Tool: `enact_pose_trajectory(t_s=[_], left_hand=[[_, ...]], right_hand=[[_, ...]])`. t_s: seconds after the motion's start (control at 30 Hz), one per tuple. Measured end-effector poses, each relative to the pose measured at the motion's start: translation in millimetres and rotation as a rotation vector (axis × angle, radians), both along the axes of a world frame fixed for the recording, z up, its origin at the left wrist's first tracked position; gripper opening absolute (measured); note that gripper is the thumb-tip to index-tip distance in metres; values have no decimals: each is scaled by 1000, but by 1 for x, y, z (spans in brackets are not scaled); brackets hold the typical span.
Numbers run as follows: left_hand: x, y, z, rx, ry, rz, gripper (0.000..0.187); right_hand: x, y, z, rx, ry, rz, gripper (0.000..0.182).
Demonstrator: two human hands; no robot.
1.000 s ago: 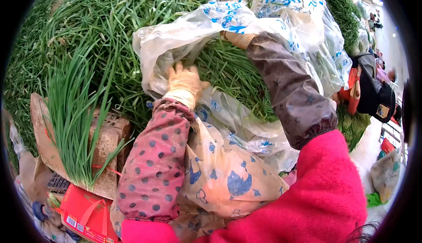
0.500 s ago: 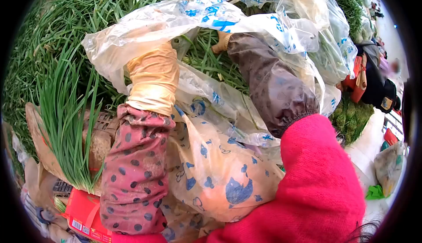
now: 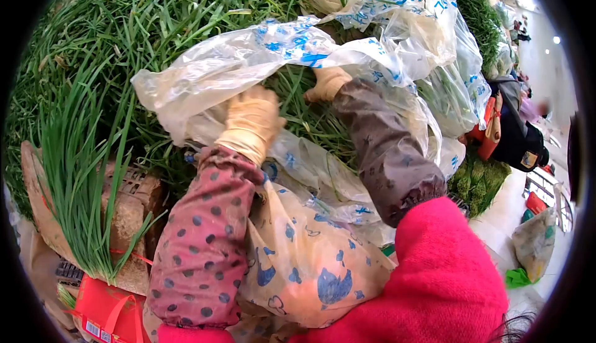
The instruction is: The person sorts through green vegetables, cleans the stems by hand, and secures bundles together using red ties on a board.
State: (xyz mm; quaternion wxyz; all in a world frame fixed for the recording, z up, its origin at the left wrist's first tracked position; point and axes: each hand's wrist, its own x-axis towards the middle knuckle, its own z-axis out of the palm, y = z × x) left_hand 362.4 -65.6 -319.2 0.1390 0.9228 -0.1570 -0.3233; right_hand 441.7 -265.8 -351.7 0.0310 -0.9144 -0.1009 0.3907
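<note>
My left hand (image 3: pixel 253 118), in a beige glove, is at the mouth of a clear plastic bag (image 3: pixel 211 73) with blue print. Its fingers look curled, with their tips hidden; what they may hold is out of sight. Opposite it, my right hand (image 3: pixel 329 85) reaches partly under the bag's upper edge, its thumb showing and its fingers covered. Long green leafy stalks (image 3: pixel 304 104), like garlic chives, lie between the two hands inside the bag. The bag's lower side (image 3: pixel 329 169) spreads below them, against the patterned apron (image 3: pixel 310 250).
Loose greens (image 3: pixel 143 26) heap up behind and to the left. An upright bunch of chives (image 3: pixel 81 175) leans on a brown crate (image 3: pixel 133 219), above a red box (image 3: pixel 108 309). More filled plastic bags (image 3: pixel 422 26) lie at the upper right, near a dark bag (image 3: pixel 521 132).
My left hand has come out from under the plastic, so its back now shows. The bag's near edge has moved down and right, and the view has shifted slightly.
</note>
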Motion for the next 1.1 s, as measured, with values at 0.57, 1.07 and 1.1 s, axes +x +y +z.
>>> enact_pose_trajectory(t_s=[0.57,1.07,1.1], left_hand=[[18,14,-27,-126,-463,496,41],[68,32,5,-12,-294,341,27],[69,32,6,-11,-294,337,27]], right_hand=[[-41,-1,-22,-286,-298,9,79],[10,-5,-35,-262,-132,65,85],[11,-6,-36,-255,-99,64,84]])
